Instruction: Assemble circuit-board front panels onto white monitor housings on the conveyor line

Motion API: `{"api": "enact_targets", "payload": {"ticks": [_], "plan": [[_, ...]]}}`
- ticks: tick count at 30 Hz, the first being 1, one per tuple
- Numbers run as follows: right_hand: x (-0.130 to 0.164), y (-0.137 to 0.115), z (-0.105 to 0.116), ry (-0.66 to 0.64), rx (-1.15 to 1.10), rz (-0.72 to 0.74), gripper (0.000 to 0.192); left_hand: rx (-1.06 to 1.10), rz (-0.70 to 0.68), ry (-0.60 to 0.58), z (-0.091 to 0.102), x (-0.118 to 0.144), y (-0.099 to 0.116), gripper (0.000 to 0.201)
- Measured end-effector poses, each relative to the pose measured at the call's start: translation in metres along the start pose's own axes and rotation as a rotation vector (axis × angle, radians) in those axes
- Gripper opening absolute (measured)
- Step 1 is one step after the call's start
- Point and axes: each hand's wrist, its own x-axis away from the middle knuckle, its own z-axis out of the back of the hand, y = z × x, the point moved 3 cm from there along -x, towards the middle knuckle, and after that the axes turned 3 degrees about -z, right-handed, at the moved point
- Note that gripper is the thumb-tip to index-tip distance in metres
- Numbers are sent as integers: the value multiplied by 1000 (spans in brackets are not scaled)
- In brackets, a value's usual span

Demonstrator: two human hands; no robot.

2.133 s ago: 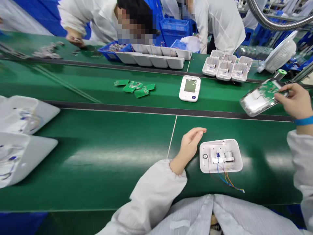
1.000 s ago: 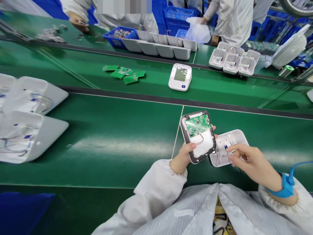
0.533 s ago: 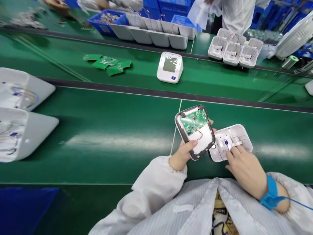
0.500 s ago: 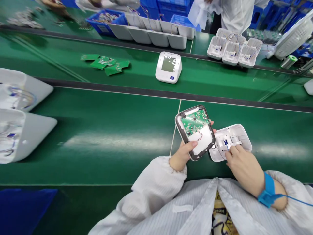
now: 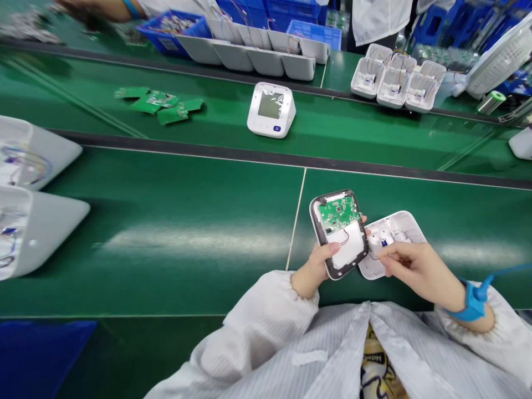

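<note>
My left hand (image 5: 316,267) grips the front half of a blood pressure monitor casing (image 5: 348,252), turned so its inside faces up. A green circuit board (image 5: 339,213) sits in it, with thin dark red wires running over the white part below. Beside it to the right lies the white back casing (image 5: 405,224), partly under the front half. A small blue and white connector (image 5: 383,243) shows inside. Over this back casing my right hand (image 5: 409,265) pinches with thumb and forefinger at a thin wire (image 5: 373,256); its end is hidden by the fingers. A blue strap circles my right wrist.
On the green belt ahead stand an assembled monitor (image 5: 271,111) and several green circuit boards (image 5: 160,104). Large-looking white casings (image 5: 54,208) with wires lie at the left. Beyond are rows of casings (image 5: 266,61), a blue bin (image 5: 164,41) and a co-worker's arm (image 5: 112,8).
My right hand has turned and drawn slightly back, its pinch now clearer. The front half has shifted a little right and down. The monitor and boards on the belt have moved left.
</note>
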Motion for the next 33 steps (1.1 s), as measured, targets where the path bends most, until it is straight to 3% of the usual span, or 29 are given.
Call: {"api": "enact_targets", "payload": {"ticks": [4,7,9,11,14,20,23,28,33], "plan": [[2,-2,-1,-175,-434,45,30,-86,26,-75,2,2,-2,80],[-1,-8,-9,-267,-381,121,32,-162,-3,-105,3,4,-4,87],[-5,-14,-13,-183,-240,199,28,-199,-35,-115,3,4,-6,93],[-10,-22,-16,-21,-126,289,26,-242,-65,-137,2,5,-8,95],[-14,-31,-22,138,-95,344,24,-324,-115,-157,-1,8,-9,92],[-17,-28,-33,266,-183,140,15,-337,-94,-174,-3,10,-12,93],[-17,-28,-35,306,-186,114,14,-331,-84,-214,-2,10,-14,90],[-19,-31,-37,292,-192,119,18,-304,-38,-164,3,7,-19,98],[-21,-29,-39,261,-263,82,20,-285,-42,-196,-4,6,-19,103]]}}
